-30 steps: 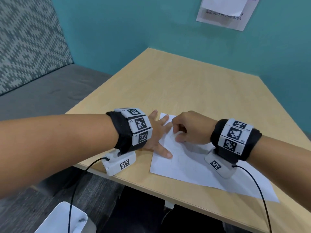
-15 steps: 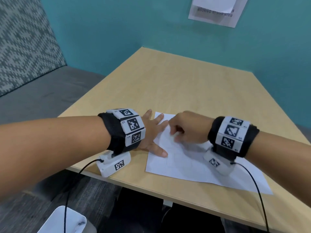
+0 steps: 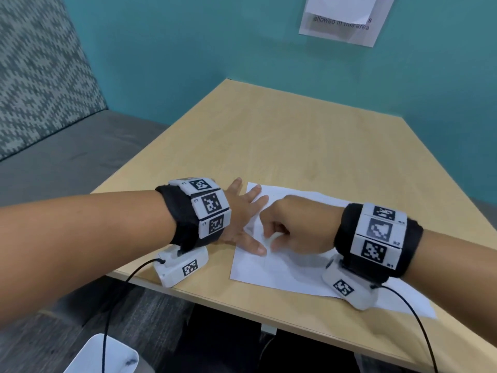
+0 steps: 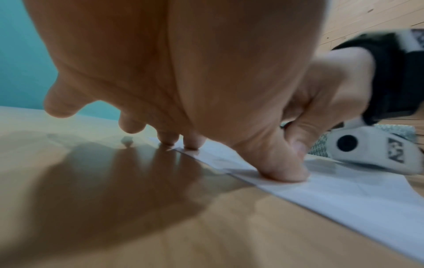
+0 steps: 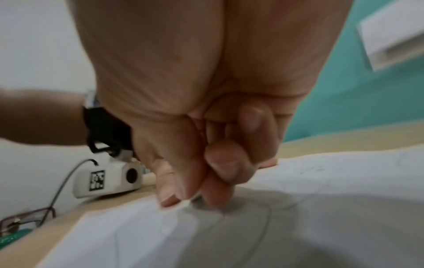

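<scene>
A white sheet of paper (image 3: pixel 282 267) with faint pencil lines lies on the wooden table (image 3: pixel 295 146) near its front edge. My left hand (image 3: pixel 246 222) lies flat with its fingers spread. Its thumb (image 4: pixel 282 172) and two fingertips (image 4: pixel 190 143) press the sheet's left edge down. My right hand (image 3: pixel 270 239) is curled over the sheet just right of the left thumb. Its thumb and forefinger pinch a small whitish piece (image 5: pixel 195 196) against the paper (image 5: pixel 321 190). What the piece is cannot be told.
A teal wall with a posted notice (image 3: pixel 344 20) stands behind the table. A grey bench seat (image 3: pixel 67 157) runs along the left. Cables hang from both wrist units over the front edge. A white object (image 3: pixel 107 356) sits low at left. Glasses (image 5: pixel 25 219) show in the right wrist view.
The head view has shifted a little. Both hands keep the same pose and place on the sheet.
</scene>
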`<state>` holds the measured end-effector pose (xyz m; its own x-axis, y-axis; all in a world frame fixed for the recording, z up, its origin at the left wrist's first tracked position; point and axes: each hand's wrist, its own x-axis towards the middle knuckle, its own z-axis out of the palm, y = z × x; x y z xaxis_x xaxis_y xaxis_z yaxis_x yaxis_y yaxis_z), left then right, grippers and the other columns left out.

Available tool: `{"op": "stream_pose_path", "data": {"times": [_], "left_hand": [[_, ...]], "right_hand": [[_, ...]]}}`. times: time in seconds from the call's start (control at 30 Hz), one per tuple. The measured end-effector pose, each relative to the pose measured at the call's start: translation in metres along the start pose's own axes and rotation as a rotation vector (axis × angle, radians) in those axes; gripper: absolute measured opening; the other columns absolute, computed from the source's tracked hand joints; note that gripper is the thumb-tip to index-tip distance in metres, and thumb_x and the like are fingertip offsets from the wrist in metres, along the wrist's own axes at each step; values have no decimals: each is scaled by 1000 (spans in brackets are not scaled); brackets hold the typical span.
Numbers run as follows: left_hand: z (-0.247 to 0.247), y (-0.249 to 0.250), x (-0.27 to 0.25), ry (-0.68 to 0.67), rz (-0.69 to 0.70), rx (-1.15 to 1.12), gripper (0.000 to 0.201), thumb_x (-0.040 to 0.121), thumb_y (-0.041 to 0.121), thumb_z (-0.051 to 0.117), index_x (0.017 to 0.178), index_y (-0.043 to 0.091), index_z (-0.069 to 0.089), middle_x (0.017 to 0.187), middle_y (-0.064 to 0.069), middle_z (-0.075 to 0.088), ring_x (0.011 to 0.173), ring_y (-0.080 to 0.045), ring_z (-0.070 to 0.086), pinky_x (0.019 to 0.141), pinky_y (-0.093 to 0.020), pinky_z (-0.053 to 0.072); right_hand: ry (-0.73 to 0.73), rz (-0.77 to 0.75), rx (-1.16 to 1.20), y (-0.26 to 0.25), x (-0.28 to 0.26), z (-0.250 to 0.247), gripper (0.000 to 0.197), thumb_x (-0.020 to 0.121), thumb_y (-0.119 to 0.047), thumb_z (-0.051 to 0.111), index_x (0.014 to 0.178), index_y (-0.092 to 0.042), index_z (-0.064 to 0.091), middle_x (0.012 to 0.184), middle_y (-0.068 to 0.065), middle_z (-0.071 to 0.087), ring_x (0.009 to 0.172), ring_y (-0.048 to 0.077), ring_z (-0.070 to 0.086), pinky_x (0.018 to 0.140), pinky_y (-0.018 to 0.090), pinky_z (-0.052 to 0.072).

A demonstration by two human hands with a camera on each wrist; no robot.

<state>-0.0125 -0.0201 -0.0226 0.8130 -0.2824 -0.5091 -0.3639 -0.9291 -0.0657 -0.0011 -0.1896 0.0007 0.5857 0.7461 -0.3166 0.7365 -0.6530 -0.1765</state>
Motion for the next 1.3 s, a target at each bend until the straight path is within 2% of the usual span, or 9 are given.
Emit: {"op": "stream_pose_path", "data": {"times": [0.2, 0.33, 0.5, 0.77, 0.93, 1.07, 1.13, 1.23, 1.3], "left_hand": [[1, 3, 1, 7, -29, 44, 115, 76, 87, 40, 156, 28, -19, 164, 5, -22, 149, -37, -19, 112, -68, 7], [0, 1, 1, 6, -11, 32, 116, 76, 87, 40, 155, 27, -21, 163, 6, -24, 149, -37, -20, 111, -71, 7], [1, 0, 1, 6, -21, 23, 116, 76, 88, 41, 155, 28, -21, 163, 7, -24, 149, -35, -21, 113, -69, 6], [-5, 11, 14, 30, 131, 20, 111, 78, 84, 47, 155, 37, -17, 163, 8, -23, 150, -34, -19, 113, -69, 6], [-4, 10, 17, 25, 146, 27, 90, 76, 85, 49, 152, 48, 17, 162, 9, -26, 150, -35, -18, 113, -71, 4], [-1, 10, 21, 33, 135, 56, 110, 71, 90, 44, 151, 46, -17, 161, 12, -27, 151, -34, -15, 111, -73, 5], [-3, 10, 20, 23, 125, 59, 108, 72, 90, 44, 152, 46, -13, 161, 11, -29, 151, -34, -16, 111, -73, 3], [-6, 12, 16, 7, 133, 28, 94, 76, 85, 48, 153, 48, 11, 161, 8, -30, 150, -33, -20, 112, -72, 2], [-5, 12, 18, 17, 127, 30, 104, 74, 87, 47, 154, 45, -3, 161, 9, -28, 150, -33, -18, 112, -73, 3]], "right_hand": [[130, 155, -29, 29, 8, -12, 4, 80, -16, 61, 80, -20, 59, 68, -10, 55, 69, 18, 53, 56, 22, 37], [13, 46, 1, 7, 1, 3, 9, 83, -21, 62, 81, -24, 54, 68, -13, 52, 65, 9, 49, 62, 24, 38], [106, 228, -14, 42, 8, -15, 5, 82, -17, 62, 81, -20, 59, 74, -9, 59, 72, 17, 54, 58, 21, 38], [118, 230, 11, 41, 6, -12, 7, 83, -19, 64, 83, -19, 58, 72, -7, 55, 69, 17, 52, 54, 21, 36], [-13, 39, 93, 12, -6, 2, 11, 82, -20, 67, 87, -21, 58, 69, -11, 52, 62, 5, 48, 60, 21, 40], [77, 156, 1, 30, 2, -17, 8, 80, -16, 67, 86, -16, 63, 70, -10, 56, 70, 16, 54, 61, 25, 40], [63, 126, 16, 24, 0, -14, 8, 80, -17, 66, 87, -15, 63, 71, -9, 57, 70, 15, 55, 61, 23, 42], [-22, 16, 63, 7, -7, 1, 9, 81, -18, 65, 88, -17, 59, 70, -12, 53, 64, 5, 49, 61, 20, 39], [25, 85, 13, 18, -4, -5, 10, 82, -19, 65, 90, -13, 63, 71, -7, 56, 67, 13, 51, 62, 24, 40]]}}
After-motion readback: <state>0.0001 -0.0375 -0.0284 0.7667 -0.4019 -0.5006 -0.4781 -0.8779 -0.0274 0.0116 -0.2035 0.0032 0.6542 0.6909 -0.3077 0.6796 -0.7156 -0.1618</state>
